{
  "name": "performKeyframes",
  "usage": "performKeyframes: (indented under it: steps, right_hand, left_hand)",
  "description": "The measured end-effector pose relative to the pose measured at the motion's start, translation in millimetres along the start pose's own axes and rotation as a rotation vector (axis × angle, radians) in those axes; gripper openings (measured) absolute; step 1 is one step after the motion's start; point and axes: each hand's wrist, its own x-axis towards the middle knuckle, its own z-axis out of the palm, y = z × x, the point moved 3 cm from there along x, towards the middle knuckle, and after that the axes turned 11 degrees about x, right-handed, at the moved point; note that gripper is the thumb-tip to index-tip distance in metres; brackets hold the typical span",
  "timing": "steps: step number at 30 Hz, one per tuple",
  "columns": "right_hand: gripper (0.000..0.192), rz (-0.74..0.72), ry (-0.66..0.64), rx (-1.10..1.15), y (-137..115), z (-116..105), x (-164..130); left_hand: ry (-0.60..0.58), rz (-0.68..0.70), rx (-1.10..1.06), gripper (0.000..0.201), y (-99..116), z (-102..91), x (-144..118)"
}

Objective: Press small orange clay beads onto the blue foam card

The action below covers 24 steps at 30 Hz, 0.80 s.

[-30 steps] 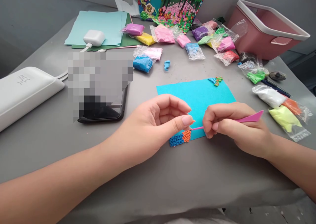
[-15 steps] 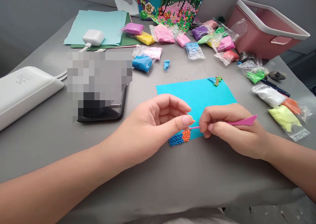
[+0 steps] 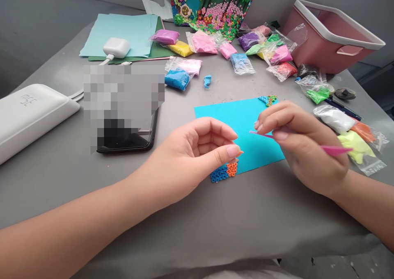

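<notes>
Right hand [image 3: 303,147] fingers clamp a pink tool [image 3: 334,149]; left hand [image 3: 197,156] fingers pinch orange clay [image 3: 239,152].

This looks like a home hobby corner set up for clay craft on a grey surface [image 3: 61,188]. Beyond the left hand [image 3: 197,156] lie small bags of coloured clay [image 3: 203,43], paper sheets [image 3: 123,30] and a finished clay flower picture [image 3: 215,8]. Past the right hand [image 3: 304,147] stands a pink storage bin [image 3: 332,33]; a phone [image 3: 129,137] and earbud case [image 3: 116,47] lie farther left.
</notes>
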Motion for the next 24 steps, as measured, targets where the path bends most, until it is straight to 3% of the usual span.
performKeyframes:
  steps: [4, 9, 24]
  right_hand:
    - [0.023, -0.190, -0.144, -0.227, -11.7, 12.3, -4.5]
    - [0.019, -0.317, -0.192, -0.381, -22.4, 17.0, -7.3]
    - [0.018, -0.391, -0.125, -0.398, -23.7, 12.2, -4.6]
  left_hand:
    - [-0.028, 0.040, -0.014, 0.024, -0.6, 0.6, -1.3]
    - [-0.069, 0.028, -0.049, 0.026, -2.6, 1.1, -0.8]
    - [-0.060, 0.024, -0.052, 0.026, -4.0, 1.2, -0.7]
